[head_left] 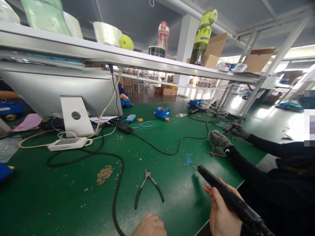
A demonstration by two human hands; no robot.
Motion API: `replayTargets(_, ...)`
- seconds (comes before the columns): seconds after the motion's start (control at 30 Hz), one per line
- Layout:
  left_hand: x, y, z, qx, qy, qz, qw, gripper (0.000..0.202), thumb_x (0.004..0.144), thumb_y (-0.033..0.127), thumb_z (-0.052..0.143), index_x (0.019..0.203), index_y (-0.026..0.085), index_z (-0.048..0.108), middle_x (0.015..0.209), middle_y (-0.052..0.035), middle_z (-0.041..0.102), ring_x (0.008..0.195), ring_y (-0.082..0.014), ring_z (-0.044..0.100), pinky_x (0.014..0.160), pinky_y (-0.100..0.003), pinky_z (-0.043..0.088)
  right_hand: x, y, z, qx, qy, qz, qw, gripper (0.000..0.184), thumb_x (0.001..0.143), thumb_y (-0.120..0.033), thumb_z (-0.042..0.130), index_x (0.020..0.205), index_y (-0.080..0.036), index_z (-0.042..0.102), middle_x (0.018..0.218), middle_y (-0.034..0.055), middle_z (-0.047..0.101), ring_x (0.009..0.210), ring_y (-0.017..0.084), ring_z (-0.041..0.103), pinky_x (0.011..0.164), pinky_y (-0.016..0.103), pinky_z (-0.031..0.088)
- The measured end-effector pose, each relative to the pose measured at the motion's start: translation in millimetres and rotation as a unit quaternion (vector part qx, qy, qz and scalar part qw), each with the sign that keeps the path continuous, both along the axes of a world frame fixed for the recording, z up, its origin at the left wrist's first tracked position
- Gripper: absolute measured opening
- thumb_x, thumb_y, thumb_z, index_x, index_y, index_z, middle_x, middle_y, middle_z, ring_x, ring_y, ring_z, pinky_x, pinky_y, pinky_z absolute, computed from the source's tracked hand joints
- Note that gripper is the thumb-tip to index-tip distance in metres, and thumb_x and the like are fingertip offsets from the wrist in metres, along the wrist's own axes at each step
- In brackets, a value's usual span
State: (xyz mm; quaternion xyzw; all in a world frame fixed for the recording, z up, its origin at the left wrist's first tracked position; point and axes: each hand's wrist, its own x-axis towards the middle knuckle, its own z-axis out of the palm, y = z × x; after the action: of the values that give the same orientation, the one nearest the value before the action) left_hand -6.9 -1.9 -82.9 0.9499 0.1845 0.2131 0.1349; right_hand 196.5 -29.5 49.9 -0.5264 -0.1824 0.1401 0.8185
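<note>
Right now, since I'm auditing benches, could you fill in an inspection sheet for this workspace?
Surface: green table, with blue scraps on it.
Job's things: black tool, thin tip pointing towards the scraps; pliers lying with handles spread.
Clutter: pile of small brass-coloured pieces, strays around it.
Hands: right hand grips the black tool; left hand at the picture's bottom edge, palm hidden.
Cables: black cable winding past the pile; white box among pale leads by the monitor stand.
Surroundings: co-worker's gloved hands at right; shelf above carrying bottles.

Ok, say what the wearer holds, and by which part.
The right hand holds the black driver by its body, behind the tip. For the left hand, it cannot be told.
</note>
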Motion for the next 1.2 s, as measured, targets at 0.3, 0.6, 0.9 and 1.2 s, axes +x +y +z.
replayTargets(0.3, -1.8, -1.2, 0.3, -0.003, -0.003, -0.006, 1.000, 0.039, 0.089, 0.033, 0.053, 0.053, 0.019, 0.057, 0.051, 0.0033, 0.053, 0.056, -0.0103, 0.045, 0.057, -0.028, 0.025, -5.7, -11.6, 8.1, 0.007, 0.004, 0.028, 1.000, 0.044, 0.062, -0.022, 0.078, 0.100, -0.023, 0.055, 0.112, 0.0032, 0.062, 0.064, 0.013, 0.068, 0.066, 0.028, 0.058)
replayTargets(0.6, -2.1, 1.5, 1.6, -0.010, -0.016, -0.014, 1.000, 0.041, 0.090, 0.030, 0.051, 0.051, 0.018, 0.056, 0.050, 0.0032, 0.053, 0.055, -0.0098, 0.045, 0.058, -0.027, 0.026, -4.6, -3.8, 3.4, -0.015, 0.007, 0.023, 1.000, 0.044, 0.061, -0.024, 0.079, 0.099, -0.021, 0.057, 0.110, 0.0027, 0.061, 0.066, 0.013, 0.067, 0.068, 0.030, 0.058)
replayTargets(0.9, -2.5, -1.1, 4.4, -0.010, -0.027, -0.004, 1.000, 0.042, 0.089, 0.037, 0.053, 0.051, 0.019, 0.057, 0.050, 0.0038, 0.051, 0.056, -0.0097, 0.045, 0.059, -0.027, 0.025, -2.5, -12.4, 5.6, 0.007, 0.022, 0.042, 0.999, 0.042, 0.062, -0.021, 0.078, 0.098, -0.024, 0.057, 0.110, 0.0014, 0.062, 0.065, 0.014, 0.068, 0.066, 0.026, 0.058)
replayTargets(1.2, -3.3, 0.7, 7.7, 0.004, -0.030, -0.013, 0.999, 0.040, 0.088, 0.040, 0.053, 0.054, 0.020, 0.059, 0.051, 0.0048, 0.050, 0.056, -0.0095, 0.044, 0.059, -0.027, 0.025, -3.0, -13.7, 0.8, 0.013, 0.044, 0.018, 0.999, 0.047, 0.055, -0.022, 0.081, 0.095, -0.020, 0.057, 0.104, 0.0028, 0.063, 0.061, 0.015, 0.068, 0.063, 0.025, 0.059)
